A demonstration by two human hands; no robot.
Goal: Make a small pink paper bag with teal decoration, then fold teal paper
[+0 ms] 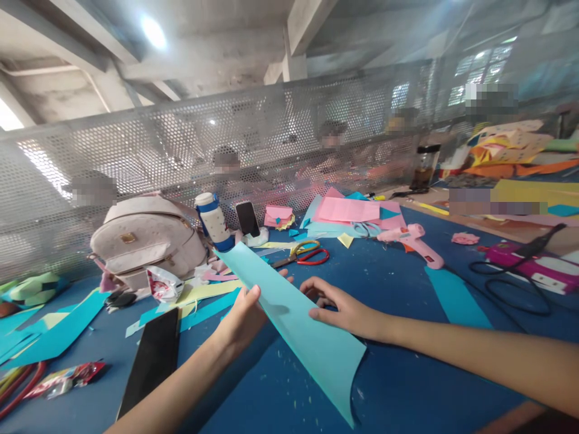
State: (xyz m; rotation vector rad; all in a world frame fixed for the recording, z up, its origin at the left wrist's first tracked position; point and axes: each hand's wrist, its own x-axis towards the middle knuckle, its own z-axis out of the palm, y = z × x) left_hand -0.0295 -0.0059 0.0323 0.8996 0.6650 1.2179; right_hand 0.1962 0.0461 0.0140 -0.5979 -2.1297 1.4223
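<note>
A long strip of light blue paper (294, 313) slants across the middle of the view, its near end curling above the blue table. My left hand (246, 316) is closed on its left edge, thumb on top and fingers passing underneath. At the strip's right edge is my right hand (337, 307), with the thumb over the paper and the other fingers curled by the edge. Just beyond the paper lie scissors (310, 256) with red and yellow handles. A pink glue gun (414, 241) rests to the right of my hands.
A pale backpack (149, 235), a white and blue bottle (215, 220) and a phone (248, 218) stand along a perforated metal screen (181, 138). A dark flat slab (151, 361) lies at the left. Pink sheets (348, 210) and a magenta device (534, 265) with a cord are at the right.
</note>
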